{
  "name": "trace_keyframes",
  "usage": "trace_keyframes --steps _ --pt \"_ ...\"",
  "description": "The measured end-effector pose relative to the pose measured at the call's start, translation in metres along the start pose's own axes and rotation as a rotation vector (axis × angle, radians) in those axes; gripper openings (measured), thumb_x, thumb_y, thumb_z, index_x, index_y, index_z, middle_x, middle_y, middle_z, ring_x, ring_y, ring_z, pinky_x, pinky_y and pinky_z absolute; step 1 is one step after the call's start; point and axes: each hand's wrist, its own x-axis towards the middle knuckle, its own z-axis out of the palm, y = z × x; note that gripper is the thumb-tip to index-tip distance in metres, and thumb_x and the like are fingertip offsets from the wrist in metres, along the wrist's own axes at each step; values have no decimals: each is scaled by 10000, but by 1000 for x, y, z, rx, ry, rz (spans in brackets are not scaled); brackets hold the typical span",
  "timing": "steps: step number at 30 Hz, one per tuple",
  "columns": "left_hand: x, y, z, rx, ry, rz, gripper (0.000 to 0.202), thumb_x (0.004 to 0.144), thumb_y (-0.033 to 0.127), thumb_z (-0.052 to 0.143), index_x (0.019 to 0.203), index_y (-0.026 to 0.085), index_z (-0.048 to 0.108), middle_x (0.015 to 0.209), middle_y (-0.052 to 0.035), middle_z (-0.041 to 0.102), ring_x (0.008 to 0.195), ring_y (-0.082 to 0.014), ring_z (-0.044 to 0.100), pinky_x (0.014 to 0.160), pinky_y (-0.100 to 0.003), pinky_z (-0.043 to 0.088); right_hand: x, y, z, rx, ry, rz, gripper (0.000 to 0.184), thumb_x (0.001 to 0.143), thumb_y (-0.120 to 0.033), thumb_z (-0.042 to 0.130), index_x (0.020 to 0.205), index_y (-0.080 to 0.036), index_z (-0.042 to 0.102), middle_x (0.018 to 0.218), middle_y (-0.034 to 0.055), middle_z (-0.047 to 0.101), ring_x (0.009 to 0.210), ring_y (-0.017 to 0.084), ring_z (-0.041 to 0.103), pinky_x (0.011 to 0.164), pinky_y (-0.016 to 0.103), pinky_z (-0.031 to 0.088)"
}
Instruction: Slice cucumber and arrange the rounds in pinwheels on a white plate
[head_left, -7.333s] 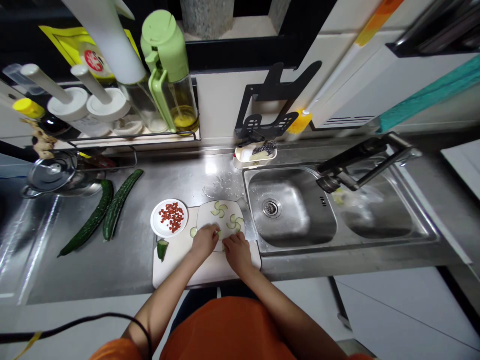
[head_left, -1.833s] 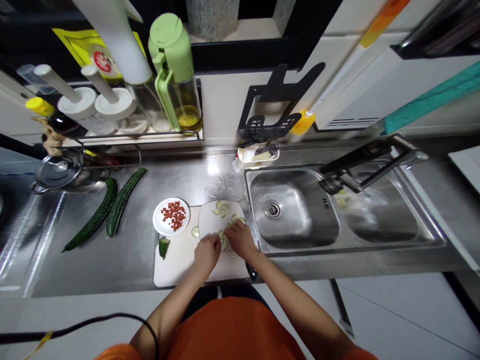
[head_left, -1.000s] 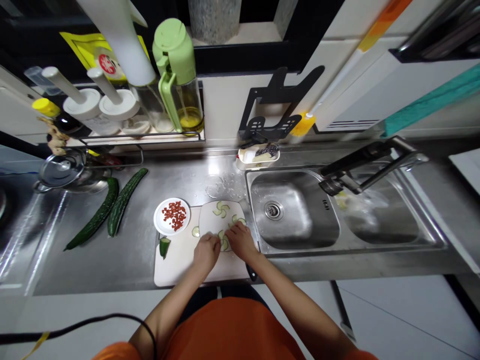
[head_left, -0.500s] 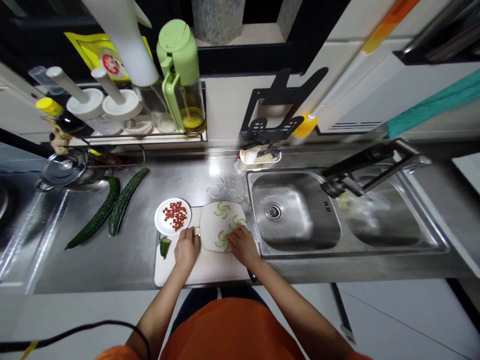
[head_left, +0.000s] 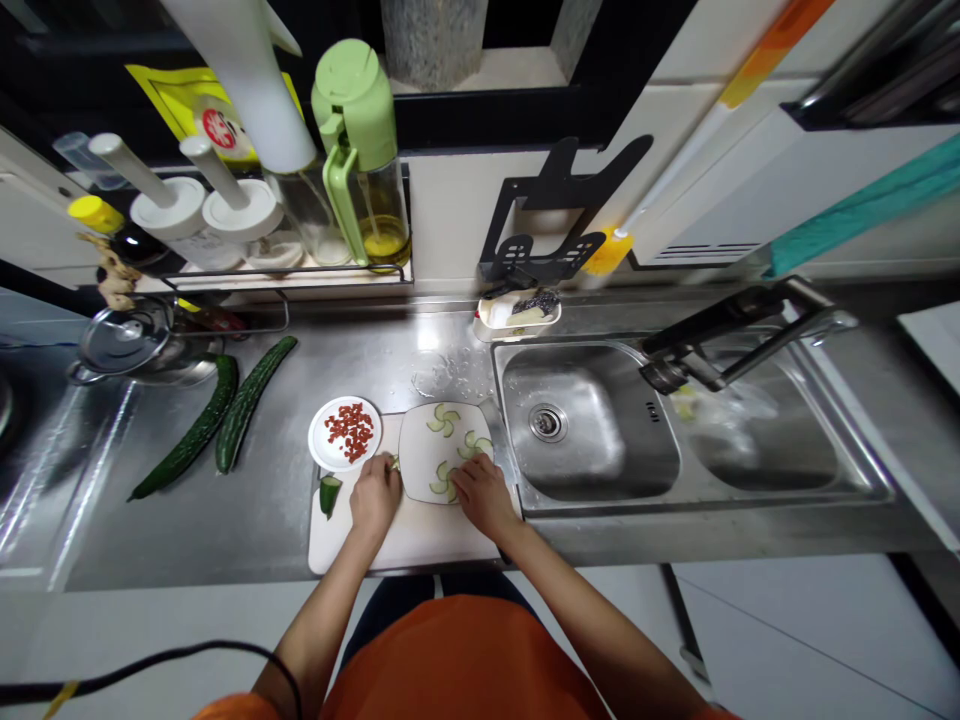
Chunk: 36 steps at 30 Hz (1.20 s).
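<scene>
A white cutting board lies on the steel counter in front of me. On it stands a square white plate with three pinwheels of cucumber slices. My left hand rests on the board left of the plate, fingers closed over a loose cucumber slice. My right hand sits at the plate's near right edge, fingers curled by the nearest pinwheel; what they hold is hidden. A cut cucumber end lies at the board's left edge.
A round white dish of red berries stands left of the plate. Two whole cucumbers lie further left, near a pot lid. A double sink with a tap is right of the board. Bottles fill a rack behind.
My left hand has moved from the plate's near edge leftward to the loose cucumber slice on the board. A third pinwheel now lies on the plate. My right hand has drawn back slightly.
</scene>
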Motion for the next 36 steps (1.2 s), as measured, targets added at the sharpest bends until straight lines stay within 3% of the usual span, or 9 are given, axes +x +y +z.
trace_keyframes --steps 4,9,14,25,28,32,36 --pt "2 -3 0 -90 -14 -17 177 853 242 465 938 212 617 815 -38 660 726 -162 588 667 -257 392 0 -1 1 0 0 7 166 900 -218 502 871 -220 665 857 42 621 973 206 463 726 308 291" --pt "6 -16 -5 -296 -15 37 227 826 284 480 922 199 668 799 -26 672 720 -153 589 708 -250 436 4 -5 0 48 3 22 168 885 -197 510 860 -214 676 841 41 628 970 206 461 744 307 306" --pt "7 -25 -14 -469 -76 -3 264 770 391 572 890 199 707 700 -6 654 619 -131 557 610 -228 433 11 -11 1 188 68 -13 163 859 -176 517 867 -192 679 827 48 630 930 206 456 810 317 344" --pt "-1 8 -19 -823 -330 13 285 718 403 644 826 148 708 606 10 580 553 -89 477 533 -205 369 26 -28 -3 410 96 -36 180 847 -186 559 992 -190 665 933 50 677 953 202 514 871 347 382" --pt "-2 16 -20 -901 -396 -33 292 694 410 682 803 139 699 601 11 582 558 -89 483 543 -209 365 25 -31 -7 463 94 -15 130 841 -167 567 915 -198 669 875 30 682 908 186 529 849 330 387" --pt "-3 23 -23 -1029 -489 -114 321 659 413 732 830 143 691 745 -21 659 652 -102 544 622 -216 397 23 -31 -12 543 122 2 88 835 -166 584 840 -205 663 790 11 672 820 173 533 792 315 394" --pt "-3 21 -20 -1141 -572 -240 347 657 427 748 829 133 681 638 11 597 536 -51 451 517 -184 307 21 -31 -15 532 159 -8 78 833 -171 596 810 -211 659 752 11 659 799 176 523 764 314 390"
